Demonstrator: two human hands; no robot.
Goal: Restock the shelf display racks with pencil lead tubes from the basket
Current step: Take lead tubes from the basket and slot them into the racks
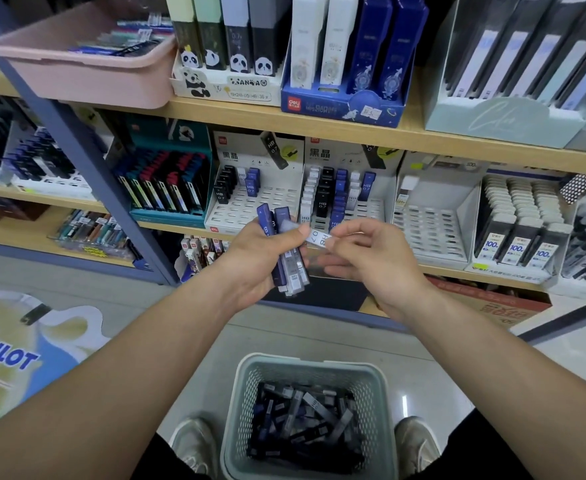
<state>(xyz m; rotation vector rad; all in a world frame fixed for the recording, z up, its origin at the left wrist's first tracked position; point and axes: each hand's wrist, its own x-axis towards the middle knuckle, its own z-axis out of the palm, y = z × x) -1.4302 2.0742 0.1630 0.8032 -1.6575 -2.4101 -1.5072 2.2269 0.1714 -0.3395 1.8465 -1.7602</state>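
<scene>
Pencil lead tubes (289, 263), slim blue and clear plastic ones, stand as a bundle in the left hand (258, 261), whose fingers curl round them, just in front of the white slotted display rack (270, 202). The right hand (374, 261) pinches 1 white tube marked HB (321, 239) between thumb and fingertips, just beside the bundle. Well below the rack, the pale green perforated plastic basket (244, 393) holds many more tubes (314, 407).

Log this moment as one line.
left hand grips tube bundle | right hand pinches white tube | basket holds tubes | rack part-filled
</scene>
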